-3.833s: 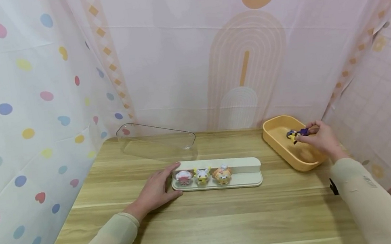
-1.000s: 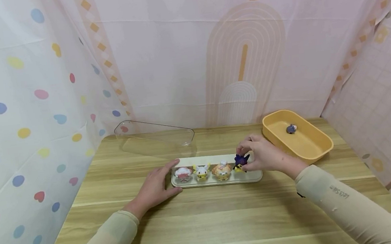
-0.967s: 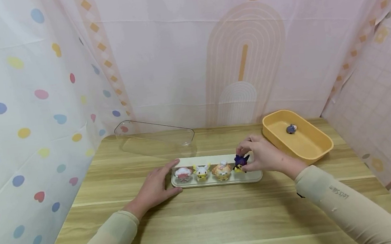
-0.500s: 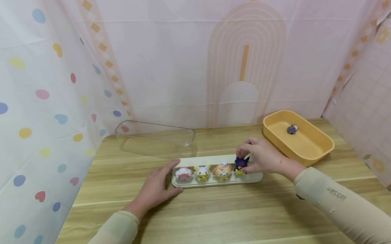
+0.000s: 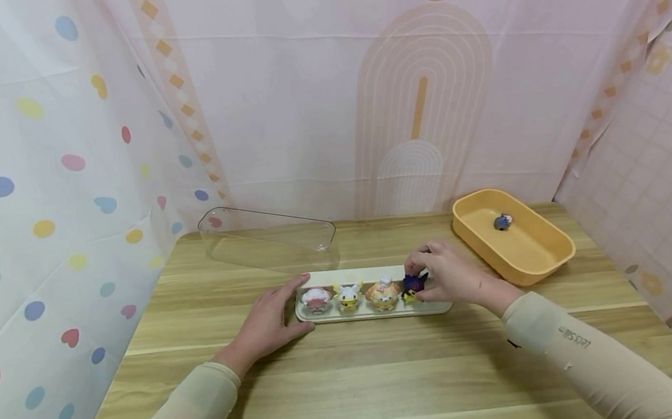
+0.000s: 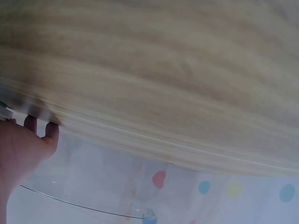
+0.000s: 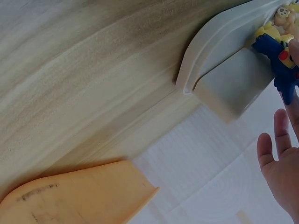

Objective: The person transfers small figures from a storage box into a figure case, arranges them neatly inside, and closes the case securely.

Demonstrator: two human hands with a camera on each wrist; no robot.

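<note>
- Right now I have the right hand pinching a small dark purple-and-yellow figurine between thumb and fingers, over the right part of a long cream display base with a raised step along its back.
- From here I cannot tell whether the pinched figurine's underside bears on the base or hangs just above it.
- I read one relation as the key: the base's long axis runs left to right across the wood-grain bench, and the pinched figurine is in line with it, just right of a round orange figurine with a white top.
- Further left along that row I see a white-and-yellow figurine, then a pink-and-white one.
- I see the left hand gripping the base's left end, thumb along the near edge and fingers at the back corner; the right hand is much the nearer to the pinched figurine.
- Behind and right of the right hand, I make out a grey-blue figurine inside a yellow-orange rounded tub, also closer to that hand than to the left one.
- Behind the base, towards the left, I find a clear plastic cover, apart from both hands.
</note>
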